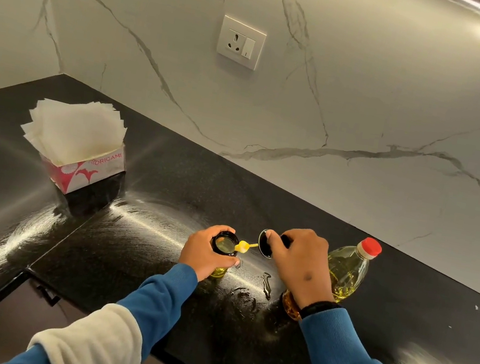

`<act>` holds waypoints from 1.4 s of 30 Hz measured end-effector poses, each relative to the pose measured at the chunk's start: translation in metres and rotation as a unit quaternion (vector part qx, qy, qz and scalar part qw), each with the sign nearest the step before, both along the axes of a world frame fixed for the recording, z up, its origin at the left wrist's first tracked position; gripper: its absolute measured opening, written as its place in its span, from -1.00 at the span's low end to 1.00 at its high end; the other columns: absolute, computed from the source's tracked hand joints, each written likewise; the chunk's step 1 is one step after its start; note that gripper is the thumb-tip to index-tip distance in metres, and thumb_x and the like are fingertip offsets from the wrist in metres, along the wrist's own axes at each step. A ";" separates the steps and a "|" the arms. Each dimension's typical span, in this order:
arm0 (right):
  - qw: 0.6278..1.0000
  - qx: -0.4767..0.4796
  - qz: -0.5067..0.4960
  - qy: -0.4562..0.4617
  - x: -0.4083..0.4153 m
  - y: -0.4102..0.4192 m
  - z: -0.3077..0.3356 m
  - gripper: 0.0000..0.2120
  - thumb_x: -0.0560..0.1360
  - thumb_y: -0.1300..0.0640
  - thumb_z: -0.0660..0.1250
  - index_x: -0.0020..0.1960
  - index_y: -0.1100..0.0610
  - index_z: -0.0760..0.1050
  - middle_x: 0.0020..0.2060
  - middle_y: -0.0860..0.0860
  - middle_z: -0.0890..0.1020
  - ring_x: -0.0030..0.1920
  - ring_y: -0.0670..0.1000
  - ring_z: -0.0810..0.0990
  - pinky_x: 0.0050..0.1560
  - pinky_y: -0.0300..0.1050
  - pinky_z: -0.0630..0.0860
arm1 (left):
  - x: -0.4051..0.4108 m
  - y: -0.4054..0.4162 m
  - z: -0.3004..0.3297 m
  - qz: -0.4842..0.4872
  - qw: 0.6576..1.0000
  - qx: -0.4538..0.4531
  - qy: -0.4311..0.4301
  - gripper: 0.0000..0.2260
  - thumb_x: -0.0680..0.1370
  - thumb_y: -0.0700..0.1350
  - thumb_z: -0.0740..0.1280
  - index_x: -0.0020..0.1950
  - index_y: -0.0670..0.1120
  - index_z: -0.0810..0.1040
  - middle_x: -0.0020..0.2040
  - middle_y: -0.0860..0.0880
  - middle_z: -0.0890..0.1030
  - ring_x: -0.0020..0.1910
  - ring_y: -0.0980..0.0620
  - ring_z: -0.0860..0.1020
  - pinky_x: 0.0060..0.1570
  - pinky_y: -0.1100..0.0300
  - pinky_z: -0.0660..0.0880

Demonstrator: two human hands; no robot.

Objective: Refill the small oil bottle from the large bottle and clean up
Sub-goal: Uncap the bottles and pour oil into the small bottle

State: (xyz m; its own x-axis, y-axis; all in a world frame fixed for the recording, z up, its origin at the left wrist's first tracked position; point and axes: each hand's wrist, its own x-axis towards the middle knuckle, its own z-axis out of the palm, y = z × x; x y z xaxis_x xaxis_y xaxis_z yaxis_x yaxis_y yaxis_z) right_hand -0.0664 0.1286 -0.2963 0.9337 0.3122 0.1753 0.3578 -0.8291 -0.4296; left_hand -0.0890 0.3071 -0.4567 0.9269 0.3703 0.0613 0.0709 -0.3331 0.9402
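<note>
Left hand (210,253): grips the open small bottle (223,253).
Right hand (301,263): holds black cap (266,243), right of small bottle.
Large bottle (346,271): behind right hand.

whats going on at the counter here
A person's left hand grips the open small oil bottle on the black counter. Their right hand holds its black cap, yellow brush at the bottle's mouth. The red-capped large bottle stands behind it, spilled oil in front.
</note>
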 end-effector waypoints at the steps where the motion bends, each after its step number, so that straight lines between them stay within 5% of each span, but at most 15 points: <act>1: 1.000 0.025 -0.007 -0.007 -0.001 0.001 0.000 -0.51 0.56 -0.09 0.35 -0.49 0.01 0.34 -0.57 -0.11 0.36 -0.52 -0.13 0.31 -0.43 -0.38 0.35 | 0.000 0.000 0.000 0.000 1.000 0.000 0.000 -0.46 0.17 0.08 0.65 0.12 0.19 0.63 0.02 0.21 0.69 0.06 0.22 0.63 0.14 0.11 0.62; 4: 0.998 0.064 -0.018 -0.013 -0.004 0.004 0.000 -0.55 0.57 -0.10 0.35 -0.43 0.05 0.45 -0.54 -0.10 0.41 -0.50 -0.12 0.33 -0.47 -0.35 0.32 | 0.000 0.000 0.001 -0.001 1.000 0.003 0.001 -0.49 0.19 0.03 0.67 0.06 0.29 0.61 0.00 0.23 0.69 0.05 0.24 0.63 0.13 0.11 0.63; 11: 1.000 -0.020 -0.014 0.015 -0.006 -0.004 -0.004 -0.60 0.60 -0.12 0.30 -0.33 0.08 0.48 -0.45 -0.06 0.49 -0.42 -0.12 0.43 -0.43 -0.34 0.23 | -0.001 0.001 0.001 -0.003 1.000 -0.002 0.013 -0.42 0.15 0.12 0.63 0.15 0.18 0.63 0.02 0.19 0.69 0.08 0.18 0.64 0.16 0.07 0.62; 16: 0.996 0.000 0.066 -0.055 -0.008 -0.012 0.007 -0.82 0.58 -0.01 0.37 0.04 0.08 0.65 -0.17 -0.01 0.64 -0.17 -0.04 0.57 -0.12 -0.22 0.48 | -0.002 0.000 0.002 -0.003 1.000 -0.005 0.015 -0.40 0.13 0.18 0.60 0.15 0.19 0.62 0.04 0.20 0.68 0.10 0.16 0.63 0.17 0.07 0.62; 20: 0.989 -0.056 0.132 -0.031 -0.010 -0.007 0.004 -0.71 0.59 0.08 0.38 0.30 0.02 0.59 0.04 0.02 0.56 0.01 0.01 0.55 0.05 -0.18 0.52 | -0.002 -0.001 0.005 -0.002 1.000 -0.009 0.013 -0.39 0.10 0.22 0.58 0.14 0.19 0.63 0.02 0.20 0.68 0.08 0.16 0.64 0.15 0.06 0.63; 35: 0.983 -0.058 0.174 -0.020 -0.007 -0.013 -0.001 -0.70 0.57 0.20 0.39 0.28 0.03 0.62 0.09 0.03 0.55 0.05 0.03 0.55 0.09 -0.13 0.53 | -0.003 -0.002 0.004 0.003 1.000 0.007 0.013 -0.44 0.18 0.11 0.65 0.15 0.20 0.63 0.04 0.20 0.68 0.07 0.16 0.64 0.16 0.03 0.62; 39: 0.985 -0.066 0.162 0.008 -0.008 -0.029 -0.002 -0.70 0.55 0.16 0.42 0.28 0.01 0.63 0.06 0.02 0.57 0.05 0.03 0.55 0.11 -0.11 0.52 | -0.003 -0.003 0.006 0.009 1.000 0.008 0.013 -0.37 0.12 0.22 0.60 0.17 0.17 0.63 0.05 0.18 0.68 0.09 0.13 0.63 0.16 0.06 0.61; 42: 0.987 -0.037 0.155 -0.013 -0.007 -0.034 0.000 -0.71 0.53 0.17 0.44 0.25 0.01 0.65 0.02 0.02 0.58 0.00 0.01 0.55 0.09 -0.13 0.52 | -0.003 -0.002 0.003 0.007 1.000 0.010 0.012 -0.43 0.20 0.06 0.68 0.18 0.14 0.63 0.06 0.15 0.69 0.10 0.12 0.63 0.17 0.03 0.61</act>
